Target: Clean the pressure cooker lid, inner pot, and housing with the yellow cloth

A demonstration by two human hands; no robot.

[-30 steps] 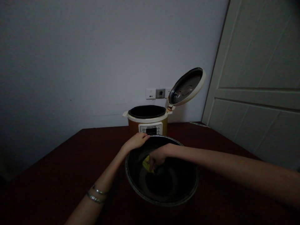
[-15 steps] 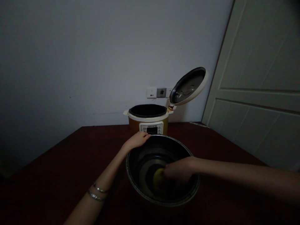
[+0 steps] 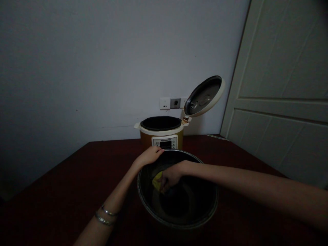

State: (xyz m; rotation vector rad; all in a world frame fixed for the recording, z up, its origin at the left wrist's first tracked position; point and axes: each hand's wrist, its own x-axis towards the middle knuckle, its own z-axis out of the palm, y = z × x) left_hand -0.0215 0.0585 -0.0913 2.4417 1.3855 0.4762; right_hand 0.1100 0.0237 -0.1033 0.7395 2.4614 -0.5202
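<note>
A dark, round inner pot (image 3: 198, 201) sits in front of me, its mouth tipped towards me. My left hand (image 3: 150, 155) is closed over the pot's far left rim, with the fingers lying along the edge. Inside the pot, my right hand (image 3: 171, 177) grips a yellow sponge (image 3: 156, 181) and presses it against the left inner wall. Part of the sponge is hidden by the fingers. Just behind the pot stands an electric cooker (image 3: 143, 136), its lid (image 3: 205, 97) raised to the right and its cavity dark.
The dark red table (image 3: 102, 164) reaches back to a pale wall (image 3: 77, 68). Sockets (image 3: 175, 103) are set in the wall behind the cooker. A light panelled door (image 3: 282, 85) stands on the right. The light is dim.
My right hand has moved the sponge left and up, from the pot's bottom to its left inner wall. My left hand stays on the rim. The view has shifted slightly.
</note>
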